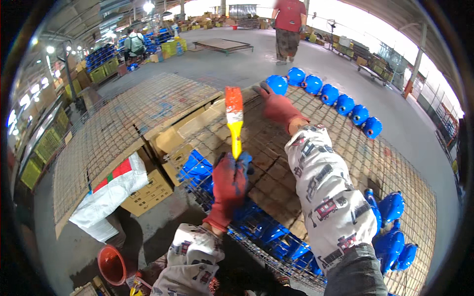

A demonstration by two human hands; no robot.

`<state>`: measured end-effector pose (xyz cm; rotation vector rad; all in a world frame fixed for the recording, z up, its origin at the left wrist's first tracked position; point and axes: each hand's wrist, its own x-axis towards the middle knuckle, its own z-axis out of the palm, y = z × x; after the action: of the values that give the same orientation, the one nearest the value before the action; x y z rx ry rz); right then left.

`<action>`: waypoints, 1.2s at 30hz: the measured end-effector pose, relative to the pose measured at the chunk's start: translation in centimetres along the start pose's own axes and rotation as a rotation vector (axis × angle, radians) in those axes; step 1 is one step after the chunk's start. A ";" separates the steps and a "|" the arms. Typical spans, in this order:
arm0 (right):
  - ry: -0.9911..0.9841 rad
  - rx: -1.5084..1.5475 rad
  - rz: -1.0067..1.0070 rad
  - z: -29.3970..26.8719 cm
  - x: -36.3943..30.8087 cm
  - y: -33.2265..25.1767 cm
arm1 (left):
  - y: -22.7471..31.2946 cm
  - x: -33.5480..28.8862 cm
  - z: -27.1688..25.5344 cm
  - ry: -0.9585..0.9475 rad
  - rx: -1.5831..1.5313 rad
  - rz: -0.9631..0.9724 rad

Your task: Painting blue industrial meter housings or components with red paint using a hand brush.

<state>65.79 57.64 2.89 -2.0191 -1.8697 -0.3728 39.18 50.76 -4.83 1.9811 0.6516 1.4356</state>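
Head view | left hand (230, 183) fist clamps paintbrush (234, 120) | right hand (277, 106) touches blue casting (277, 84)

A brown cardboard box (148, 193) with dark print is sitting under the mesh table's left edge, a white sack (111, 195) with a red-green panel leaning against it. Flattened brown cartons (190, 130) are lying beneath the mesh.

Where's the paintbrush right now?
In the head view, the paintbrush stands upright near the centre, its yellow handle gripped by the left hand above the wire mesh table, left of the right hand that reaches toward the blue parts.
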 end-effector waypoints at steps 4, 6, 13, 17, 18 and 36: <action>0.135 0.113 0.000 1.8 0.6 1.5 | -0.8 -0.8 0.0 -0.037 -0.033 0.052; 0.233 0.180 0.004 0.5 -0.2 1.7 | -1.3 -0.9 0.1 -0.065 -0.049 0.013; 0.225 0.185 -0.195 -10.2 -6.7 0.4 | -2.5 -0.6 0.4 -0.040 -0.333 -0.127; 0.187 0.148 -0.036 -13.0 -9.4 0.8 | -0.6 0.1 -1.1 0.043 -0.888 -0.174; 0.195 0.135 0.014 -12.4 -10.0 0.9 | -0.1 0.1 -1.8 0.084 -0.833 -0.171; -0.385 -0.288 0.010 -23.2 -29.3 -4.4 | 0.6 -2.5 -10.4 -0.090 -0.579 -0.094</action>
<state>59.97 21.46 11.51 -2.4332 -2.1287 -0.2777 28.52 50.52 -3.59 1.5257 0.2422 1.2859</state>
